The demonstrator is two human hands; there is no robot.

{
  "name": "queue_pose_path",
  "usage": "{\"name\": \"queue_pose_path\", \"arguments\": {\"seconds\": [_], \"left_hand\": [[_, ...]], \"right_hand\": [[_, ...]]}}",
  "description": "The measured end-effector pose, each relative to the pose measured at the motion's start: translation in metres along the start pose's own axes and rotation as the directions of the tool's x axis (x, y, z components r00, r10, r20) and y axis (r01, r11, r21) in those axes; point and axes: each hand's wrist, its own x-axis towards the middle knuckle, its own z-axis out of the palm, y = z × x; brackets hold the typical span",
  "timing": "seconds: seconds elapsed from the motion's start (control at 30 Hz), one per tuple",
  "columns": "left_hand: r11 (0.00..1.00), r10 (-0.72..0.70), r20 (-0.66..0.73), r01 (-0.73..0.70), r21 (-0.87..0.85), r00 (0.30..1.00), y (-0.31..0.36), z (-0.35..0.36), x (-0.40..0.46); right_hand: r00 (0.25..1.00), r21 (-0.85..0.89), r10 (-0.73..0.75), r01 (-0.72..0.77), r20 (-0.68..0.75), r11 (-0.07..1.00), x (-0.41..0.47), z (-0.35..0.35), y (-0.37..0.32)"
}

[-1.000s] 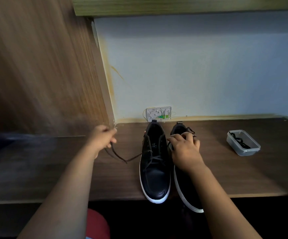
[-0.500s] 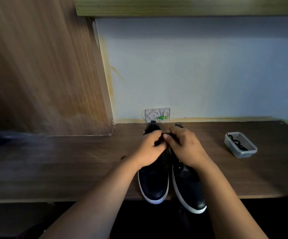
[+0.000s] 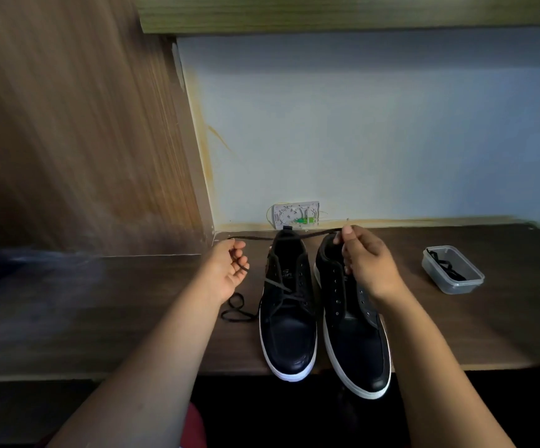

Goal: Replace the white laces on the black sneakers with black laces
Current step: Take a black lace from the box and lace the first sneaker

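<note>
Left hand (image 3: 226,270): we've got it palm up, fingers curled loosely round one end of the black lace (image 3: 294,237), left of the shoes.
Right hand (image 3: 367,263): pinching the other end between thumb and fingers, above the collar of the right sneaker (image 3: 352,321).
Lace: stretched taut between our hands, across the back of the left sneaker (image 3: 289,312), which looks half laced, slack coiled beside it.
Tip: we'd even out both ends before feeding the lowest eyelets; right shoe's eyelets look bare.
Spare lace: dark one sitting in the plastic tub (image 3: 453,270), well right.
Surface: dark wood desk (image 3: 456,324), toes poking over its front edge.
Room: pale wall (image 3: 375,124), wood panel left, shelf overhead, white junction box (image 3: 296,215) behind.
</note>
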Motion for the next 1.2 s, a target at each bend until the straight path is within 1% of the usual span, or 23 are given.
{"name": "queue_pose_path", "arguments": {"seconds": [0.07, 0.1, 0.13, 0.17, 0.2, 0.23, 0.3, 0.37, 0.47, 0.5, 0.53, 0.57, 0.6, 0.63, 0.67, 0.7, 0.73, 0.83, 0.87, 0.93, 1.03, 1.13, 1.2], "left_hand": [[0.999, 0.039, 0.023, -0.040, 0.031, 0.999, -0.001, 0.004, -0.002], [0.990, 0.091, 0.046, -0.095, 0.105, 0.995, -0.002, 0.006, -0.003], [0.973, 0.144, 0.077, -0.155, 0.172, 0.987, -0.003, 0.008, -0.003], [0.960, 0.189, 0.112, -0.207, 0.189, 0.976, -0.004, 0.010, -0.004], [0.957, 0.223, 0.141, -0.244, 0.155, 0.965, -0.005, 0.011, -0.004], [0.965, 0.242, 0.154, -0.254, 0.066, 0.958, -0.003, 0.012, -0.007], [0.958, 0.255, 0.140, -0.231, -0.168, 0.957, 0.004, 0.011, -0.008], [0.939, 0.262, 0.125, -0.222, -0.264, 0.957, 0.011, 0.007, -0.007], [0.943, 0.296, 0.143, -0.264, -0.204, 0.945, 0.015, 0.001, -0.004], [0.939, 0.331, 0.154, -0.310, -0.147, 0.931, 0.015, -0.001, -0.004], [0.917, 0.397, 0.174, -0.395, -0.048, 0.901, 0.014, -0.002, -0.004], [0.853, 0.481, 0.216, -0.510, 0.110, 0.850, 0.013, -0.004, -0.004], [0.727, 0.550, 0.286, -0.618, 0.300, 0.785, 0.010, -0.006, -0.003], [0.568, 0.583, 0.374, -0.691, 0.446, 0.721, 0.005, -0.006, -0.002], [0.447, 0.587, 0.446, -0.730, 0.518, 0.676, 0.001, -0.005, -0.001], [0.405, 0.584, 0.481, -0.748, 0.526, 0.654, -0.003, -0.003, -0.002], [0.421, 0.591, 0.492, -0.765, 0.488, 0.639, -0.005, 0.000, -0.005], [0.598, 0.616, 0.491, -0.772, 0.218, 0.616, -0.002, 0.009, -0.015], [0.619, 0.627, 0.499, -0.772, 0.148, 0.598, 0.000, 0.010, -0.017], [0.622, 0.641, 0.514, -0.778, 0.088, 0.570, 0.002, 0.010, -0.016], [0.613, 0.636, 0.515, -0.782, 0.113, 0.574, 0.001, 0.007, -0.010], [0.552, 0.645, 0.500, -0.805, 0.216, 0.577, 0.000, 0.002, -0.002], [0.559, 0.609, 0.521, -0.790, 0.253, 0.598, 0.000, -0.002, -0.001]], "right_hand": [[0.999, -0.187, -0.042, 0.039, -0.012, 0.982, -0.003, 0.005, 0.002], [0.998, -0.258, -0.067, 0.063, -0.009, 0.964, -0.005, 0.007, 0.001], [0.996, -0.307, -0.093, 0.088, -0.001, 0.947, -0.006, 0.009, 0.001], [0.993, -0.338, -0.116, 0.112, 0.007, 0.934, -0.008, 0.010, 0.000], [0.992, -0.363, -0.129, 0.123, 0.008, 0.924, -0.009, 0.010, 0.000], [0.991, -0.384, -0.135, 0.125, 0.000, 0.915, -0.008, 0.010, 0.000], [0.990, -0.417, -0.137, 0.112, -0.030, 0.902, -0.006, 0.009, 0.001], [0.989, -0.433, -0.130, 0.089, -0.066, 0.897, -0.003, 0.006, 0.003], [0.984, -0.429, -0.129, 0.065, -0.121, 0.901, 0.000, -0.001, 0.005], [0.982, -0.420, -0.122, 0.051, -0.145, 0.906, 0.001, -0.003, 0.006], [0.980, -0.406, -0.113, 0.036, -0.166, 0.913, 0.002, -0.004, 0.006], [0.978, -0.386, -0.100, 0.023, -0.182, 0.922, 0.003, -0.004, 0.007], [0.978, -0.358, -0.087, 0.013, -0.189, 0.934, 0.003, -0.004, 0.008], [0.979, -0.329, -0.080, 0.014, -0.187, 0.944, 0.004, -0.003, 0.008], [0.981, -0.301, -0.082, 0.025, -0.178, 0.953, 0.004, -0.002, 0.009], [0.981, -0.275, -0.085, 0.035, -0.173, 0.961, 0.004, -0.001, 0.009], [0.981, -0.251, -0.087, 0.041, -0.174, 0.967, 0.004, 0.000, 0.008], [0.972, -0.204, -0.094, 0.049, -0.214, 0.978, 0.004, -0.003, 0.006], [0.967, -0.209, -0.098, 0.048, -0.237, 0.977, 0.003, -0.004, 0.005], [0.955, -0.224, -0.100, 0.037, -0.279, 0.974, 0.003, -0.007, 0.005], [0.956, -0.235, -0.094, 0.027, -0.278, 0.972, 0.003, -0.010, 0.005], [0.966, -0.262, -0.093, 0.027, -0.242, 0.965, 0.002, -0.010, 0.004], [0.969, -0.307, -0.105, 0.032, -0.222, 0.951, 0.000, -0.008, 0.003]]}}
